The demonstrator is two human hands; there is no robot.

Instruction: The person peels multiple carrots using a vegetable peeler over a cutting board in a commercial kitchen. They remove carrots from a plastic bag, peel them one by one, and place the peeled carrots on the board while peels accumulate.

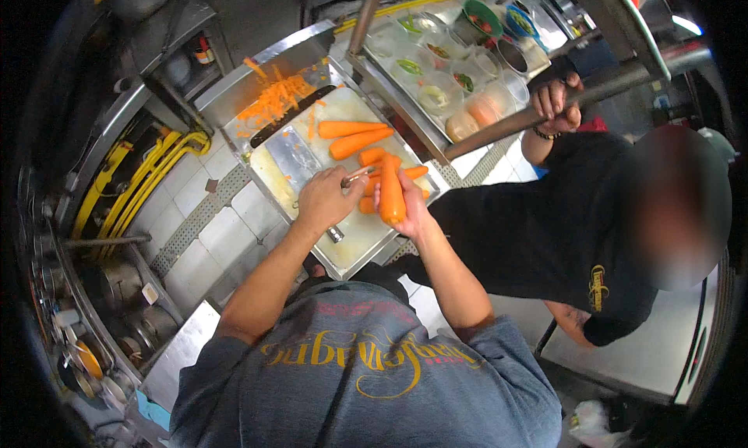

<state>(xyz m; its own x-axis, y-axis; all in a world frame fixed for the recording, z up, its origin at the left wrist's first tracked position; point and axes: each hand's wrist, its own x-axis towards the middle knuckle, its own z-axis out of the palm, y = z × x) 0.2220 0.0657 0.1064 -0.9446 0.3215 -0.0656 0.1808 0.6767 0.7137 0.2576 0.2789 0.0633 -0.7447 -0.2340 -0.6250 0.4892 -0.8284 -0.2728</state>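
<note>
My left hand (328, 198) grips a peeler (357, 174), its head against the upper part of a carrot (391, 197). That carrot lies in my right hand (412, 209), thick end towards me. Under both hands is a white cutting board (362, 249). Two carrots (357, 139) lie side by side on it, and several more (416, 172) are partly hidden behind the held one. A broad metal blade (295, 156) rests flat on the board's left side. Below my left hand a metal handle end (335, 234) shows; my hand hides whether it joins the blade.
Orange peelings (277, 100) are heaped in a metal tray beyond the board, beside a long dark strip (292, 118). At the upper right, a steel counter (403, 112) holds several clear containers (435, 97) of cut vegetables. A person in black (526, 237) stands close on my right, a hand (555, 104) on a metal rail.
</note>
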